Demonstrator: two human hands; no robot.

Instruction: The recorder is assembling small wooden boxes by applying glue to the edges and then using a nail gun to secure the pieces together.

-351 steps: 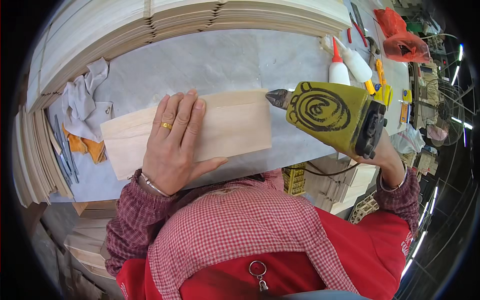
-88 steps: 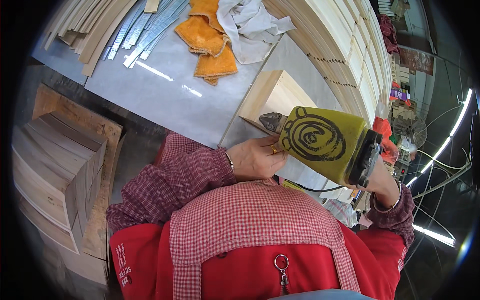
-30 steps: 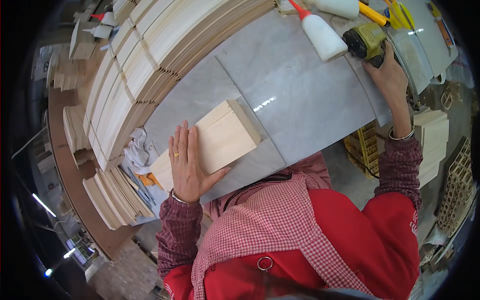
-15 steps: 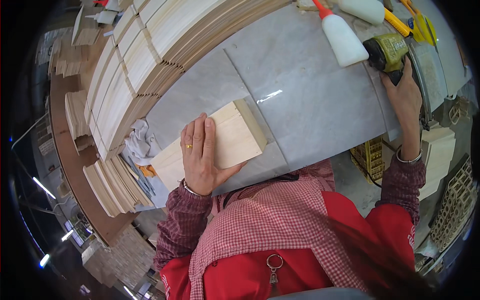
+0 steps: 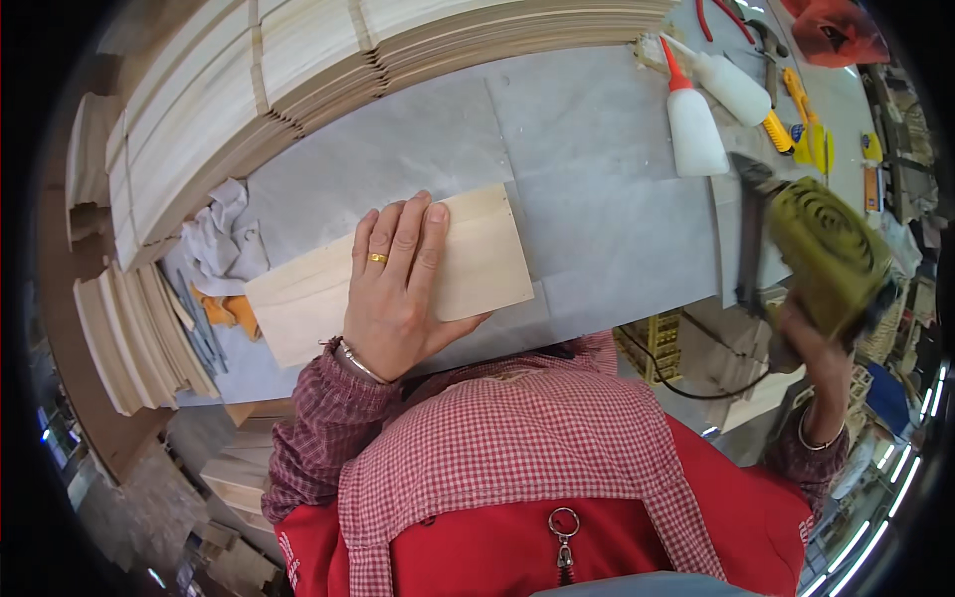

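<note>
My left hand (image 5: 397,279) lies flat on a pale, box-shaped wooden piece (image 5: 482,244). Its fingers are stretched toward the far edge, with the thumb out along the near edge. Small dark dots mark the right end of the wood, which rests slightly tilted on the grey tabletop (image 5: 617,229). Off to the right, my right hand (image 5: 811,343) is closed round the handle of a green and black nail gun (image 5: 831,254). The nail gun is in the air beyond the table's right side, blurred by motion, and a dark cord or hose runs below it.
Stacked wooden boards (image 5: 328,60) line the far left. A rag (image 5: 224,234), an orange cloth (image 5: 231,313) and smaller boards (image 5: 134,338) lie left. White bottles, one with a red nozzle (image 5: 696,129), stand far right near yellow-handled tools (image 5: 811,139). A yellow crate (image 5: 652,348) sits below.
My right hand has lifted the nail gun from the table's right side and brought it nearer to me. My left hand stays on the wooden piece. The whole view has turned somewhat to the right.
</note>
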